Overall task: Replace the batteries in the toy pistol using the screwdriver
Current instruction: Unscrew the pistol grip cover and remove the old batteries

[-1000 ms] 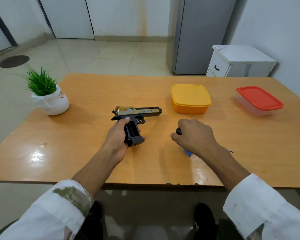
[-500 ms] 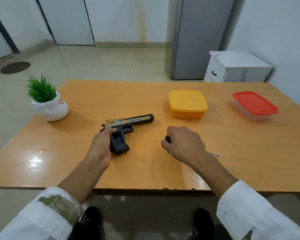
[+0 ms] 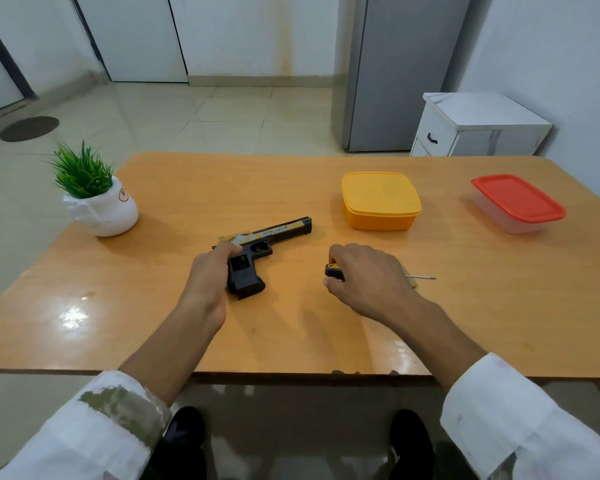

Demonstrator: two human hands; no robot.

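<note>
A black and gold toy pistol (image 3: 274, 237) lies on its side on the orange table (image 3: 291, 327), barrel pointing right. My left hand (image 3: 210, 275) grips the back of its black handle. My right hand (image 3: 368, 278) curls round the black and yellow handle of a screwdriver (image 3: 334, 270) that lies on the table; its thin metal shaft (image 3: 421, 277) pokes out to the right of the hand. Most of the screwdriver is hidden under my fingers.
A yellow lidded box (image 3: 380, 200) stands behind my right hand, and a clear box with a red lid (image 3: 516, 202) sits at the far right. A small green plant in a white pot (image 3: 96, 199) stands at the far left. The table's front edge is near my sleeves.
The view has tilted and the pistol now lies a little further from the table's front edge. My right hand has closed more on the screwdriver handle, showing its yellow end. A blue thing under that hand a second ago is out of sight.
</note>
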